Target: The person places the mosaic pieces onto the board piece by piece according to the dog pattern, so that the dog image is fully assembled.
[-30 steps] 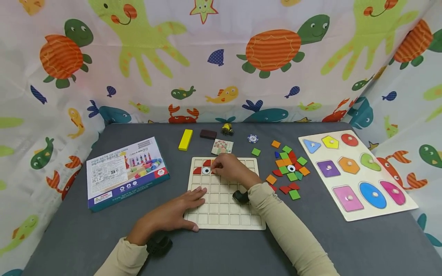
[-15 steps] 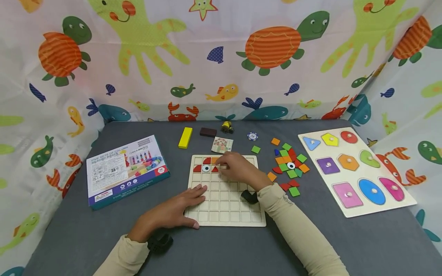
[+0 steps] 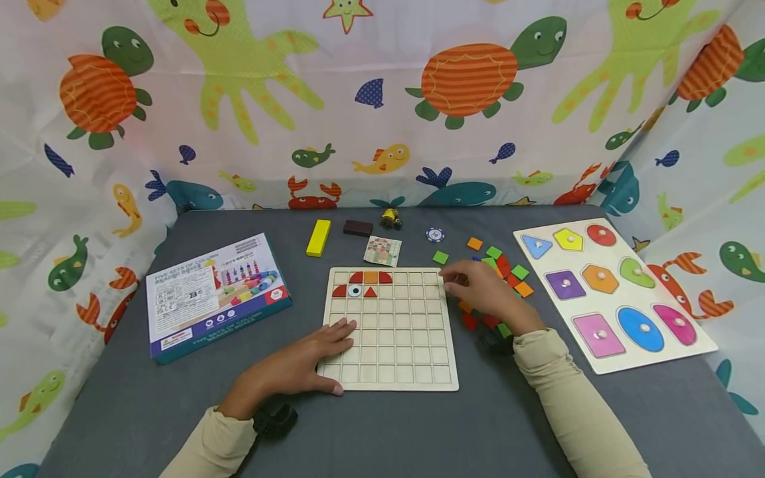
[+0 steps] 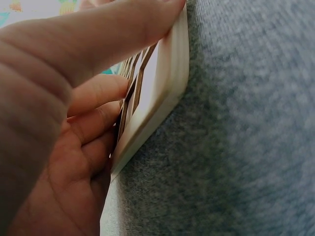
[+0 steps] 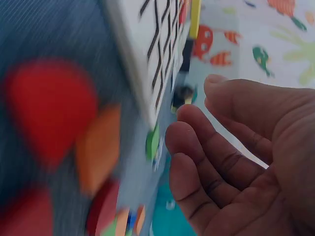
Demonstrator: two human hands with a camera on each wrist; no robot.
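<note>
A wooden grid board lies on the grey cloth. Near its upper left are several pieces: red curved pieces, an orange square, a white eye tile and a red triangle. My left hand rests at the board's lower left, fingers over the grid and thumb along the near edge. My right hand is off the board's right edge, over a pile of loose tiles and partly covering them. In the right wrist view its loosely bent fingers hold nothing.
A boxed set lies at left and a knobbed shape puzzle at right. Behind the board are a yellow block, a brown block, a picture card, a small figure and a chip.
My right hand has left the board's top rows and moved right to the loose tiles. An orange square and another red curved piece now show in the top row. The left hand stays put.
</note>
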